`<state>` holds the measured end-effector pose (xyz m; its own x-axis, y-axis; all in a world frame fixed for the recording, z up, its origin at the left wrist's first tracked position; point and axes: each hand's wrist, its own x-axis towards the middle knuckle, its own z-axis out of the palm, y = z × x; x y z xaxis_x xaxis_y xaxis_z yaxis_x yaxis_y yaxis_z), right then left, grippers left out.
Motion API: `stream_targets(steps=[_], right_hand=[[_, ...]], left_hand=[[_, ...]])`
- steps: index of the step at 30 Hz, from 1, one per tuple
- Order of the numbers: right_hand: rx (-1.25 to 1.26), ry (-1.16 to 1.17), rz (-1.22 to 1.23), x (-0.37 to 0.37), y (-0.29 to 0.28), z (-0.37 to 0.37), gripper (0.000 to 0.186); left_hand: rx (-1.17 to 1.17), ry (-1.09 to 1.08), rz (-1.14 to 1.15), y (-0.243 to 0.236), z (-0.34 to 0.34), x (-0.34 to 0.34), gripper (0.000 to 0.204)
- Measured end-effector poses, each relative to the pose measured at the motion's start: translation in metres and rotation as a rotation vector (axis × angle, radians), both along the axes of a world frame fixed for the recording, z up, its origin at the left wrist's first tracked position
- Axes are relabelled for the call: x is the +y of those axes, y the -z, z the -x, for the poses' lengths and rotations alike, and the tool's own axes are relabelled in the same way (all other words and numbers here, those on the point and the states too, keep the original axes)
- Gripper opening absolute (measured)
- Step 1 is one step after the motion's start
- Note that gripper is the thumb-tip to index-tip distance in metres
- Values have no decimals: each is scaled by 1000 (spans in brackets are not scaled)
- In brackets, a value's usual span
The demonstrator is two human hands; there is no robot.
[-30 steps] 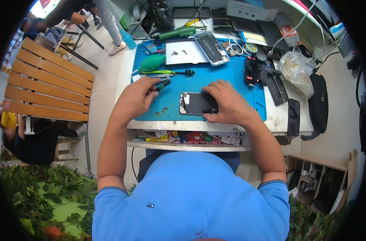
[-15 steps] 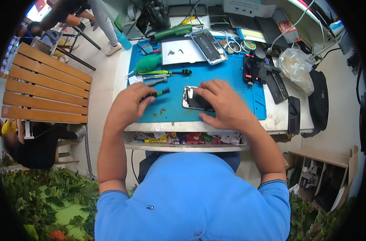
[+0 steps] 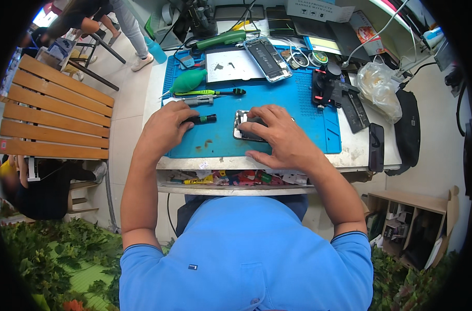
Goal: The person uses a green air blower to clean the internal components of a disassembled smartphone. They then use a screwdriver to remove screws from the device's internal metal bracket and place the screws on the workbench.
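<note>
Taking the phone assembly (image 3: 240,117) as the centre of our dial, with twelve pointing away from us, we see it lying on the blue mat (image 3: 277,97), small metal parts showing at its nine o'clock end. Our right hand (image 3: 280,136) arches over its three o'clock side, thumb and fingers well apart; we cannot tell whether the fingertips touch it. At nine o'clock our left hand (image 3: 167,129) pinches one end of a dark cylindrical tool (image 3: 207,118) with a green band, its fingers curled nearly closed.

Around ten o'clock we have a grey metal tool (image 3: 198,100), a yellow-green brush (image 3: 197,93) just beside it, and a green blower bulb (image 3: 189,81) beyond. Between eleven and twelve sits a white board (image 3: 228,70); just past twelve, a second phone (image 3: 267,61) lies slanted, touching it. At two o'clock stands a black clamp (image 3: 324,89). Toward six, we find the white surface's edge (image 3: 236,164) and a cluttered drawer (image 3: 236,191).
</note>
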<state>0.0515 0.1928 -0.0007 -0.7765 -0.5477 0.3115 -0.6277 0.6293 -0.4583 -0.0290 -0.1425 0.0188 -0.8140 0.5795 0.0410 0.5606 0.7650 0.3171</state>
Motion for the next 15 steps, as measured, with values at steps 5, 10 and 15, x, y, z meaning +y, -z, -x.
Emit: stream_targets(steps=[5, 10, 15], right_hand=[[-15, 60, -16, -3, 6, 3, 64], [6, 82, -17, -1, 14, 10, 63], [30, 71, -18, -5, 13, 14, 55]], left_hand=[[-32, -37, -191, 5, -3, 2, 31], [-233, -1, -749, -4, -12, 10, 28], [-371, 110, -1260, 20, -20, 49, 47]])
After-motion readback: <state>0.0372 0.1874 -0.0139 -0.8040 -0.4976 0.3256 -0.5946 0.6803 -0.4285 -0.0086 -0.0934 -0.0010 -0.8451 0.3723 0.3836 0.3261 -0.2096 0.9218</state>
